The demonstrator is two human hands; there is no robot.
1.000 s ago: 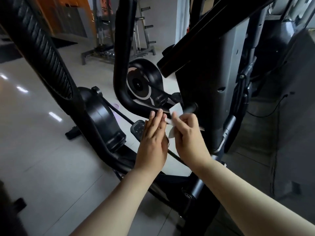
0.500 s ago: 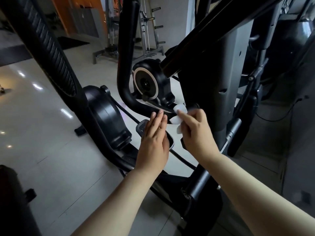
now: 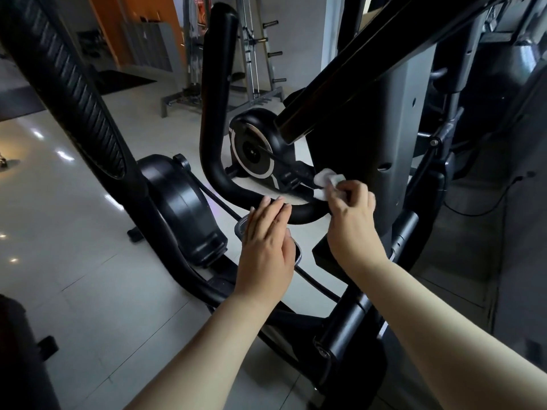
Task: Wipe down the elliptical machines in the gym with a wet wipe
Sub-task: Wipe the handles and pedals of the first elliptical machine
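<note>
A black elliptical machine fills the view, with a curved black handlebar (image 3: 213,161) bending from upright to horizontal in the middle. My right hand (image 3: 352,214) grips a crumpled white wet wipe (image 3: 327,182) and holds it against the handlebar's right end, by the grey centre column (image 3: 396,137). My left hand (image 3: 266,241) hovers with straight fingers just below the bar's bend, holding nothing. A round flywheel housing (image 3: 254,149) sits behind the bar.
A ribbed black swing arm (image 3: 74,93) crosses the left side. A black drive cover (image 3: 177,205) stands on the glossy tiled floor (image 3: 59,232). A weight rack (image 3: 251,69) is at the back. Dark machines and a cable (image 3: 485,208) crowd the right.
My right hand moved the wipe up and right onto the handlebar's end. My left hand let go of the wipe and stayed below the bar. The view shifted slightly.
</note>
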